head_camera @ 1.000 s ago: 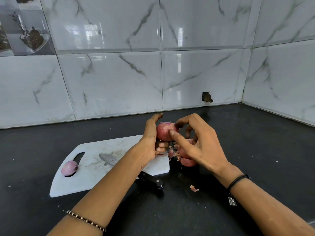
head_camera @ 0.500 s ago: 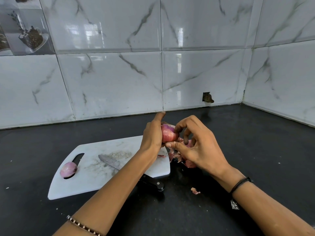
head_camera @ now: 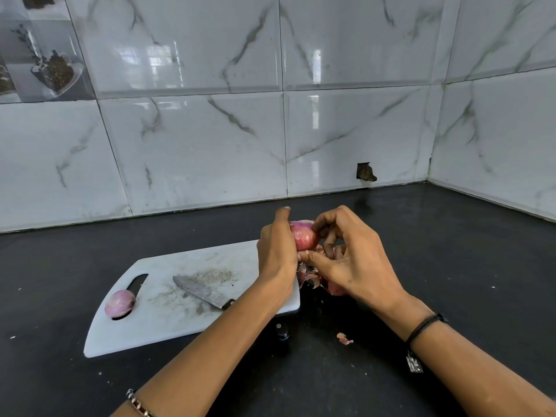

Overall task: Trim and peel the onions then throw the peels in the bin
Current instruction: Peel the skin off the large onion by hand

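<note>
My left hand (head_camera: 276, 251) grips a red onion (head_camera: 304, 236) above the right end of the white cutting board (head_camera: 168, 320). My right hand (head_camera: 352, 260) pinches the onion's skin between thumb and fingertips from the right. A heap of pink peels (head_camera: 313, 276) lies on the counter under my hands, just off the board's right edge. A peeled onion (head_camera: 119, 303) sits on the board's handle slot at the left. A knife (head_camera: 201, 291) lies on the board, its handle running under my left forearm. No bin is in view.
A loose peel scrap (head_camera: 344, 338) lies on the black counter (head_camera: 451, 251) near my right forearm. Marble-tiled walls (head_camera: 210, 145) close the counter at the back and right, meeting in a corner. The knife's handle end (head_camera: 282, 331) sticks out past the board's front edge.
The onion has turned slightly in my left hand. My right fingers have shifted from its side up to its top, still picking at the skin. The view has drifted a little.
</note>
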`<action>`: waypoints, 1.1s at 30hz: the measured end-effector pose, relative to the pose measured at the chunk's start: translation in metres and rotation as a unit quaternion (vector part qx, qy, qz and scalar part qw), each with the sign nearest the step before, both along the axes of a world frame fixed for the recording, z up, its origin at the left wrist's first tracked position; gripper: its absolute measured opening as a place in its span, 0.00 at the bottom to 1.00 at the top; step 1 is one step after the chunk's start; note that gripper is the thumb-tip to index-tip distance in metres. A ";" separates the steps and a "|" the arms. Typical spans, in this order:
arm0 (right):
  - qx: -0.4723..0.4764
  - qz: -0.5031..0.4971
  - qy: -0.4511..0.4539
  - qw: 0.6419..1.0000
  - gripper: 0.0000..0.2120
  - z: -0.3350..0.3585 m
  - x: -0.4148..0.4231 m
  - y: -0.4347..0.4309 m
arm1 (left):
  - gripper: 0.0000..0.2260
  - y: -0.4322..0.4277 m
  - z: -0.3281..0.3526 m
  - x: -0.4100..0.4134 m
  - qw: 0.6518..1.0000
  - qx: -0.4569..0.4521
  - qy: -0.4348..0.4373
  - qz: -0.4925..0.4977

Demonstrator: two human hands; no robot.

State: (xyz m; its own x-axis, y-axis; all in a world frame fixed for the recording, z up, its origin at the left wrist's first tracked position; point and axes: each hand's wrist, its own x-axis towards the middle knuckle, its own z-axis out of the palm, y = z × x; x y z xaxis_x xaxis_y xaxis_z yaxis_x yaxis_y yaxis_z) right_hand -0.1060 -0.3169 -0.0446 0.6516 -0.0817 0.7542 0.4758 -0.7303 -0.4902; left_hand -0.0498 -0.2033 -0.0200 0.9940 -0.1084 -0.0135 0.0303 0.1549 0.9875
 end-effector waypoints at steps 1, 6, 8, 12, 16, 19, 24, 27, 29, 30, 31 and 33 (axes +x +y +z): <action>-0.009 0.004 -0.003 1.000 0.17 0.000 0.000 0.001 | 0.17 0.000 0.000 0.001 1.000 0.004 0.000 -0.004; -0.024 0.008 -0.024 0.999 0.12 0.001 0.000 0.003 | 0.19 0.003 0.006 0.000 0.998 -0.037 0.013 -0.039; -0.021 -0.004 -0.033 0.999 0.15 0.002 -0.002 0.003 | 0.17 0.005 0.009 -0.004 0.997 -0.054 0.009 -0.050; 0.004 -0.015 -0.044 0.999 0.20 0.003 -0.004 0.005 | 0.15 0.006 0.011 -0.005 0.998 -0.041 -0.009 -0.056; 0.005 -0.008 -0.040 0.999 0.22 0.003 -0.007 0.006 | 0.16 0.003 0.009 -0.003 0.998 -0.024 -0.038 -0.052; -0.022 -0.020 -0.042 0.999 0.21 0.002 -0.007 0.007 | 0.15 0.002 0.004 0.001 0.998 0.005 -0.058 -0.034; -0.024 -0.039 -0.046 0.998 0.20 0.003 -0.005 0.005 | 0.14 0.001 0.002 0.001 0.997 0.010 -0.078 -0.027; -0.039 -0.048 -0.040 0.997 0.17 0.001 -0.004 0.007 | 0.15 0.000 0.001 0.002 0.995 0.016 -0.092 -0.025; -0.040 -0.052 -0.041 0.997 0.16 0.000 -0.004 0.010 | 0.15 0.000 0.003 0.004 0.996 0.005 -0.083 -0.023; -0.030 -0.052 -0.042 0.997 0.16 -0.001 -0.004 0.010 | 0.15 0.000 0.004 0.005 0.997 0.000 -0.079 -0.024; -0.015 -0.050 -0.040 0.998 0.18 0.000 -0.005 0.010 | 0.15 0.000 0.004 0.006 0.997 -0.003 -0.076 -0.025; 0.014 -0.046 -0.036 0.998 0.21 0.002 -0.005 0.010 | 0.13 0.001 0.003 0.007 0.997 -0.006 -0.075 -0.026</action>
State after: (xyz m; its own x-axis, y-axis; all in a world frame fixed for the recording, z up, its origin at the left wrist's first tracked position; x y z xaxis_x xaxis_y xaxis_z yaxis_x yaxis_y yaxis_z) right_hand -0.1111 -0.3073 -0.0426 0.5840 -0.1614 0.7955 0.4419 -0.7589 -0.4784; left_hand -0.0425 -0.2027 -0.0168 0.9780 -0.1584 0.1357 -0.1085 0.1694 0.9796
